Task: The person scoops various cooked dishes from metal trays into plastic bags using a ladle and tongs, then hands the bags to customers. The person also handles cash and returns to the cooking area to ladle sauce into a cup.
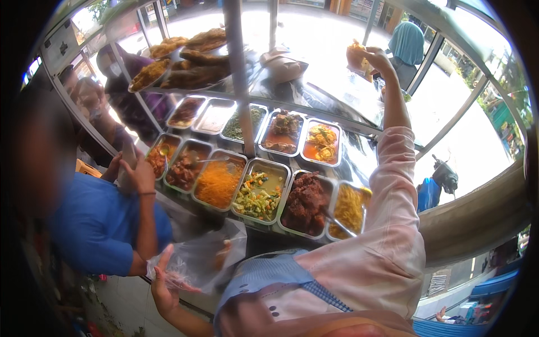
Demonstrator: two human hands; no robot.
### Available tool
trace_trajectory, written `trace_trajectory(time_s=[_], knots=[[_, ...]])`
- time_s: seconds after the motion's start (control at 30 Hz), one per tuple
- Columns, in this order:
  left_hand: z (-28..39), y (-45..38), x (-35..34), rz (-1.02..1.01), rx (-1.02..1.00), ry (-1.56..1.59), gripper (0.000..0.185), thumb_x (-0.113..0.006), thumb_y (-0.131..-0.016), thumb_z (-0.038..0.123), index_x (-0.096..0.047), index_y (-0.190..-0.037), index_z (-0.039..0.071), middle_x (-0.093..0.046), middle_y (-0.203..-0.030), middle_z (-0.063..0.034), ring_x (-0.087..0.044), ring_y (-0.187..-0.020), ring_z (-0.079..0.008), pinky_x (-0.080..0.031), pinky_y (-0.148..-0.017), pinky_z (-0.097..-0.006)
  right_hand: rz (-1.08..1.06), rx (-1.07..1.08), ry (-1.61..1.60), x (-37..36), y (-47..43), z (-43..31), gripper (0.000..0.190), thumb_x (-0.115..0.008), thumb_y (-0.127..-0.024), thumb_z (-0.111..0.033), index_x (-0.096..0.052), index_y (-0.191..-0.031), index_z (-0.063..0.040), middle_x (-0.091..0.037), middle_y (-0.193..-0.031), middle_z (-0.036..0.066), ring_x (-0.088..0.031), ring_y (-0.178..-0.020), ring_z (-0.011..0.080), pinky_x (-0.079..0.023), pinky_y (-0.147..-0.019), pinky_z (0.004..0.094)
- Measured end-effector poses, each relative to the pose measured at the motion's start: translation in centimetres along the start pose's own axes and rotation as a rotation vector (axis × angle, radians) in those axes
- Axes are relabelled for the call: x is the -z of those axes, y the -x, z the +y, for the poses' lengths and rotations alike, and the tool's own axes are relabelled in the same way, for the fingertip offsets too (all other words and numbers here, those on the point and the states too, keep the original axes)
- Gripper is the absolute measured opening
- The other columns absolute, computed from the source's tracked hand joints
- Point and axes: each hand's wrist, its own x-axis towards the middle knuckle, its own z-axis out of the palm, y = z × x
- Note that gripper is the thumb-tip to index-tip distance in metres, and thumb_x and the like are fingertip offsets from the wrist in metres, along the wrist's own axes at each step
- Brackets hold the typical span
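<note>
My right hand (379,63) is raised at the upper right, its fingers closed on a small clear plastic bag of food (358,58). Low at the left, my left hand (166,286) holds a larger clear plastic bag (202,257) with its fingers in or against the bunched plastic; a small orange item shows inside. In front of me stand metal trays of food: dark red-brown meat (306,202), chopped mixed vegetables (259,196), orange shreds (219,183) and a yellow dish (347,210) with a spoon. A back row holds an egg-like dish in orange sauce (322,142).
Metal and glass framing (240,76) surrounds the trays. Plates of fried food (198,63) stand on an upper shelf, with a brown paper packet (284,64) to their right. A person in a blue shirt (97,227) is close at my left; other people are beyond the glass.
</note>
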Motion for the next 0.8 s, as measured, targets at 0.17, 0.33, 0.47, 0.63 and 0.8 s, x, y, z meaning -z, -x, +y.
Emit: trace_trajectory(time_s=[0.17,0.33,0.47,0.63,0.8], knots=[[0.4,-0.6,0.6,-0.114,0.087,-0.193,0.069,-0.039,-0.100,0.052,-0.036,-0.145,-0.001,-0.054,-0.063,-0.0028,-0.061,-0.054,-0.0179,-0.058,-0.058,-0.0383,0.118,0.176,-0.500,2.2,5.7,-3.4,0.054,-0.068,-0.087,-0.042,-0.062,-0.122,-0.001,-0.067,-0.102,0.012,-0.069,-0.084,0.0176,-0.060,-0.066,0.0290],[0.4,-1.7,1.0,-0.225,0.173,-0.145,0.070,-0.038,-0.101,0.051,-0.031,-0.148,0.000,-0.055,-0.060,-0.0040,-0.061,-0.055,-0.0166,-0.053,-0.064,-0.0268,0.001,0.261,-0.931,0.4,16.2,-11.0,0.045,-0.062,-0.094,-0.030,-0.059,-0.122,0.004,-0.063,-0.111,0.009,-0.057,-0.106,0.0146,-0.043,-0.094,0.0298],[-0.4,-1.9,1.5,-0.285,0.132,-0.127,0.068,-0.037,-0.102,0.048,-0.028,-0.150,0.001,-0.058,-0.060,-0.0048,-0.061,-0.056,-0.0162,-0.047,-0.067,-0.0210,0.089,0.086,-1.162,-3.5,24.0,-14.1,0.046,-0.066,-0.090,-0.028,-0.056,-0.124,0.001,-0.060,-0.117,0.011,-0.057,-0.107,0.0169,-0.042,-0.096,0.0315],[-1.6,-2.6,0.7,-0.426,0.076,0.076,0.067,-0.037,-0.103,0.044,-0.015,-0.154,0.007,-0.061,-0.061,-0.0064,-0.064,-0.057,-0.0188,-0.048,-0.069,-0.0223,-0.066,0.095,-1.230,-9.2,32.1,-16.3,0.050,-0.064,-0.089,-0.027,-0.052,-0.128,0.002,-0.055,-0.126,0.014,-0.050,-0.120,0.0238,-0.038,-0.105,0.0395],[-2.2,-4.1,-1.8,-0.439,0.046,0.249,0.068,-0.041,-0.103,0.039,-0.009,-0.155,0.009,-0.063,-0.093,-0.0096,-0.066,-0.079,-0.0176,-0.049,-0.081,-0.0245,-0.277,-0.057,-1.144,-14.3,39.0,-18.9,0.043,-0.062,-0.090,-0.027,-0.060,-0.122,0.001,-0.060,-0.121,0.010,-0.050,-0.119,0.0188,-0.036,-0.103,0.0346]])
